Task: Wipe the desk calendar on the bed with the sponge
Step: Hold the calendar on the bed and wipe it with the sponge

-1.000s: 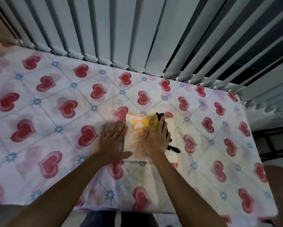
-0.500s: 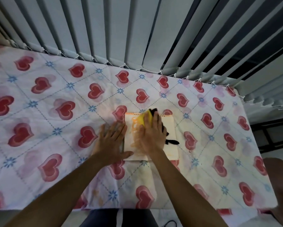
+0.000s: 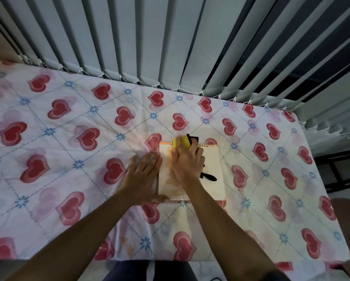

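A pale spiral-bound desk calendar lies flat on the bed, its wire binding at the far edge. My right hand presses a yellow sponge with a black backing onto the calendar's top left part, at the binding. Only the sponge's far end shows past my fingers. My left hand lies flat with spread fingers on the sheet, touching the calendar's left edge, its thumb along the near edge. A small black strap-like piece pokes out beside my right wrist.
The bed carries a white sheet printed with red hearts and blue flowers. Grey vertical blinds hang along its far side. The bed's right end drops off to a dark frame and floor. My legs show below the near edge.
My right hand has slid the sponge away from me, up to the calendar's spiral binding. My left hand has stayed at the left edge. The camera view shifted slightly.
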A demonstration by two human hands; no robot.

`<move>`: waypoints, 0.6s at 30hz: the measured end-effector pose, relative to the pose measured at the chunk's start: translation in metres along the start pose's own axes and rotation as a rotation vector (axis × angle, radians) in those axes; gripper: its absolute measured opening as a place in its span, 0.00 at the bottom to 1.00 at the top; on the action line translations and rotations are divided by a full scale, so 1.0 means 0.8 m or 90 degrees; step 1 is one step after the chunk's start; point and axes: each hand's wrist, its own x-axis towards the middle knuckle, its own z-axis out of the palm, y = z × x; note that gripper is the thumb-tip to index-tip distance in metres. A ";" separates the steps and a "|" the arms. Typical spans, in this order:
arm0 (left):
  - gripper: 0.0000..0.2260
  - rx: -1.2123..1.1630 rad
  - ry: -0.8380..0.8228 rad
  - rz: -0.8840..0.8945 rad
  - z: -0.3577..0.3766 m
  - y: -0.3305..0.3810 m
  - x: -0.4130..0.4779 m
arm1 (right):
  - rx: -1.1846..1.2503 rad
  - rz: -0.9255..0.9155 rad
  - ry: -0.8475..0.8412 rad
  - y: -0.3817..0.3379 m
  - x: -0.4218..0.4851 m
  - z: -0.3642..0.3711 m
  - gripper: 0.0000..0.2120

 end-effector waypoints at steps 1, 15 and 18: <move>0.56 -0.002 0.001 0.002 0.000 0.001 -0.001 | -0.010 -0.032 -0.007 0.005 0.000 -0.001 0.22; 0.57 0.002 -0.002 -0.015 0.013 -0.002 0.005 | -0.015 -0.117 -0.003 0.002 -0.012 -0.002 0.20; 0.58 -0.009 -0.014 -0.017 0.012 -0.001 0.004 | -0.016 -0.205 0.001 0.022 -0.037 -0.002 0.20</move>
